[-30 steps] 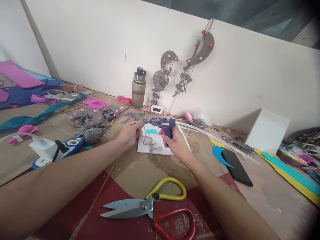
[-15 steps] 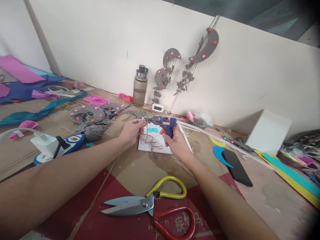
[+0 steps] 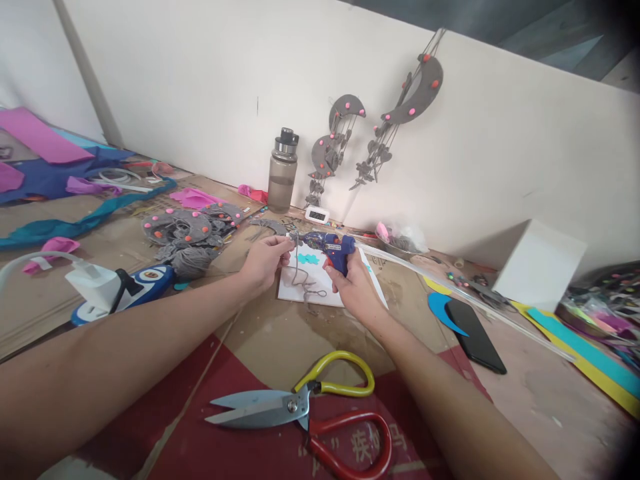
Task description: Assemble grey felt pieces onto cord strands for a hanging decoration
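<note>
My right hand (image 3: 354, 280) is wrapped round the handle of a blue hot glue gun (image 3: 334, 248), whose nozzle points left. A long clear glue stick (image 3: 430, 272) trails out of its back end. My left hand (image 3: 267, 261) is closed in a pinch at the nozzle tip, on a grey cord (image 3: 299, 261) that hangs down in loops. Whatever else sits between those fingertips is too small to make out. Below the gun lies a white sheet (image 3: 320, 293) with turquoise cutout shapes (image 3: 307, 259) on it.
Open scissors (image 3: 300, 403) with yellow and red handles lie in front. A black phone (image 3: 475, 335) and blue crescent (image 3: 443, 315) are at right. Left are a power strip (image 3: 125, 293) and grey felt crescents (image 3: 185, 227). A water bottle (image 3: 283, 173) stands by the wall, near hanging moon ornaments (image 3: 417, 93).
The whole view has shifted slightly. Both hands keep their hold, with the glue gun nozzle still at the left fingertips.
</note>
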`<state>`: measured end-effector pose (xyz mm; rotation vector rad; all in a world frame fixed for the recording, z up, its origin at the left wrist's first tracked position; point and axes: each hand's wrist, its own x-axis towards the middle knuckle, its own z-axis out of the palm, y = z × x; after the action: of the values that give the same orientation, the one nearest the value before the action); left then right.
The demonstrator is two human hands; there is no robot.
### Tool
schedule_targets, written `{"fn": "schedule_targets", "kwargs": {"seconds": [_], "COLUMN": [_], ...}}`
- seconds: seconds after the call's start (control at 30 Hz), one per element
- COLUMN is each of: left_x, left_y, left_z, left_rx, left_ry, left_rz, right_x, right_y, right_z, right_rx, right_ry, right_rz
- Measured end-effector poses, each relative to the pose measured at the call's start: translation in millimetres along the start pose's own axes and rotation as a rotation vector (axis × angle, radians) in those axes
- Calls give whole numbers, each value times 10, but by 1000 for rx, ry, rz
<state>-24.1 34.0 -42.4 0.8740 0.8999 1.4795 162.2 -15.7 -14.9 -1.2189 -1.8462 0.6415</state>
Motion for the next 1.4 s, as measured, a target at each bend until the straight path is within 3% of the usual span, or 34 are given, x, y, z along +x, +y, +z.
{"fn": "schedule_targets", "kwargs": {"seconds": [0.6, 0.93, 1.07, 1.17, 1.4], "left_x": [-10, 9, -22, -60, -119], "left_y": [2, 44, 50, 46, 27], "left_z": [8, -18, 7, 39, 83], "left_rx": [-2, -91, -75, -13, 77], "left_ry": [2, 50, 16, -8, -63], "left_rz": [2, -44, -16, -6, 72], "right_x": [-8, 82, 167, 188, 146], "right_y": [31, -18, 69, 89, 138], "right_z": [24, -65, -231, -338, -402], "right_rx": [-77, 238, -66, -322, -713], "right_ry": [28, 53, 157, 95, 55], "right_rz": [-25, 122, 316, 440, 333]}}
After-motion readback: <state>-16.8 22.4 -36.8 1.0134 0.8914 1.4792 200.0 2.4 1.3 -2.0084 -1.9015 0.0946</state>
